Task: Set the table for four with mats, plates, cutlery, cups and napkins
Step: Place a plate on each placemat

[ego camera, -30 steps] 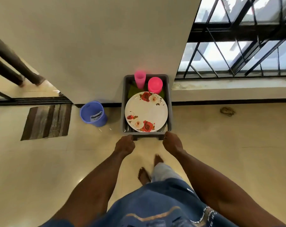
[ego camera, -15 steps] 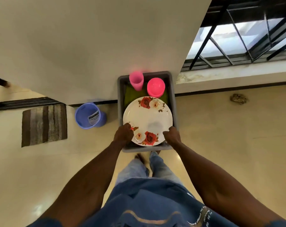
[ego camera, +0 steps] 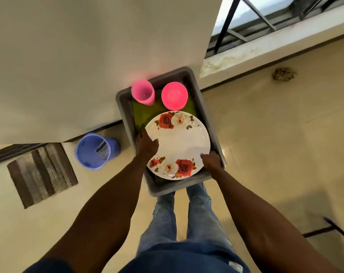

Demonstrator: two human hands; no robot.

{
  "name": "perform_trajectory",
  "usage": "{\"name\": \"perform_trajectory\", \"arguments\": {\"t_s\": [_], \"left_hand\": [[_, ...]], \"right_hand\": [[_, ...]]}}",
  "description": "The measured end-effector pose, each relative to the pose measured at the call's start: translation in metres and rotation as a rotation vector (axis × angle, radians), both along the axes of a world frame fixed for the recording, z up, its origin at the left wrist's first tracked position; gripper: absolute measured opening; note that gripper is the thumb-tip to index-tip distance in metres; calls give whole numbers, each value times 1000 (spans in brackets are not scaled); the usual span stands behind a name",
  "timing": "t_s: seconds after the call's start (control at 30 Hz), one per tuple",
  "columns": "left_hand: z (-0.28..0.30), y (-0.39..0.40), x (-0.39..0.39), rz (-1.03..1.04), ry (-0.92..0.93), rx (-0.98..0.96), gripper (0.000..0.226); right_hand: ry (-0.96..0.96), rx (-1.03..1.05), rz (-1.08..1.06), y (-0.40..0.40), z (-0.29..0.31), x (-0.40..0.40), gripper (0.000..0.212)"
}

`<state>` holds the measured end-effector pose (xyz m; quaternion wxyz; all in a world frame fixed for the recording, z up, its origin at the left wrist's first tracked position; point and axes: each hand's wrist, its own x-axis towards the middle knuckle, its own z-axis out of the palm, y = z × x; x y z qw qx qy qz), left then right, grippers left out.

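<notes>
A cream tiled floor beside a wall. A grey bin (ego camera: 216,138) holds floral plates (ego camera: 179,142), pink cups (ego camera: 174,94) and green mats (ego camera: 142,114). Left hand (ego camera: 146,144) and right hand (ego camera: 211,161) fingers curl around the bin's sides, seemingly fetching supplies; next, carrying it level to the table.

Inside the grey tub (ego camera: 216,138) were two pink cups (ego camera: 143,93) (ego camera: 174,94), one rose-patterned plate (ego camera: 179,142) and one green mat (ego camera: 142,113); beside it stood one blue bucket (ego camera: 94,151).
</notes>
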<state>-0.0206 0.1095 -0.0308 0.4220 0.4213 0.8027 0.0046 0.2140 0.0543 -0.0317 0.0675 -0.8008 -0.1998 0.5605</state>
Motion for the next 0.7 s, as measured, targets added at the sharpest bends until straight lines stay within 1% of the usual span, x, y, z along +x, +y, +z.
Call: {"name": "perform_trajectory", "arguments": {"t_s": [0.1, 0.17, 0.2, 0.3, 0.5, 0.7], "left_hand": [[-17, 15, -5, 19, -1, -36, 81], [-27, 22, -8, 54, -17, -54, 79], [-31, 25, -10, 74, -26, -58, 75], [-38, 31, -15, 119, -46, -78, 53], [-45, 37, -25, 194, -111, -109, 42], [-31, 30, -36, 144, -107, -37, 31]], "right_hand": [[46, -1, -121, 6, -16, -3, 40], [74, -11, -212, 9, -25, -5, 39], [84, -16, -249, 10, -29, -6, 39], [94, -32, -343, 12, -40, -6, 40], [44, -14, -357, 14, -47, -10, 37], [-4, 53, -361, 10, -35, -13, 34]]}}
